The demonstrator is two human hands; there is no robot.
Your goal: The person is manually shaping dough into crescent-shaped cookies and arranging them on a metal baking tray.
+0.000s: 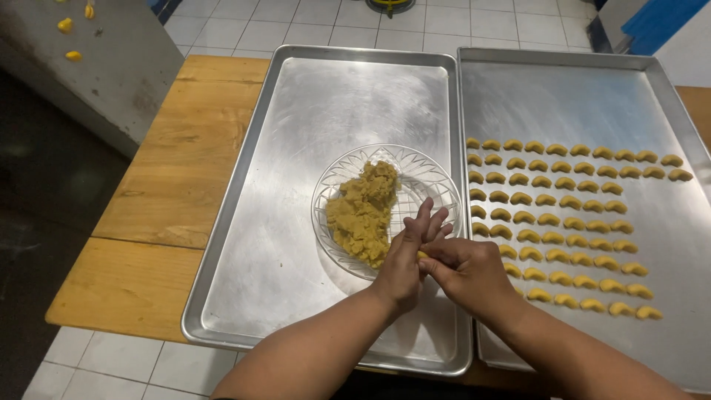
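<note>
Our left hand (406, 255) and right hand (466, 270) press a dough piece (423, 255) together beside the glass bowl (429, 178) of dough (363, 211); crescents (570, 222) line the right tray (578, 96).

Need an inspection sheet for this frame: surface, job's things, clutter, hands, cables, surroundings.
Surface: wooden table carrying two metal trays side by side, left tray and right tray.
Job's things: glass bowl on the left tray, holding a dough lump; rows of crescent dough pieces on the right tray; a small dough bit between the hands.
Clutter: nothing seen.
Hands: left hand and right hand pressed together around the dough bit, at the bowl's near rim.
Cables: nothing seen.
Surroundings: white tiled floor; grey slab at upper left with yellow scraps; blue object at upper right.
</note>
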